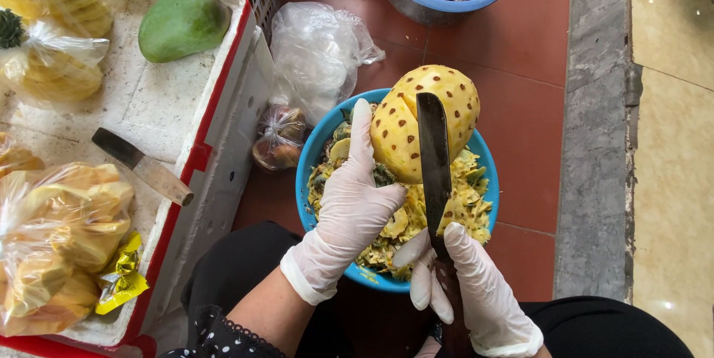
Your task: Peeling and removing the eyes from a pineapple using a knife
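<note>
On the white foam box point(160, 98) at the left, bagged peeled pineapples point(56, 243), a green mango point(184, 22) and a spare knife point(141, 166) lie within reach. The left hand point(349, 205), gloved, clenches the peeled pineapple point(425, 120) from its side, holding it over the blue basin point(312, 161) on the floor so trimmings fall in. The right hand point(465, 284) grips the knife handle, the dark blade point(434, 157) lying against the fruit.

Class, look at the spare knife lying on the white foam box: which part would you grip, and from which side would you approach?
Grip the spare knife by its pale wooden handle, the end nearer the red box edge. Probably come from above and the right: the handle lies flat and uncovered, while the dark blade points up-left toward the bagged fruit.
</note>
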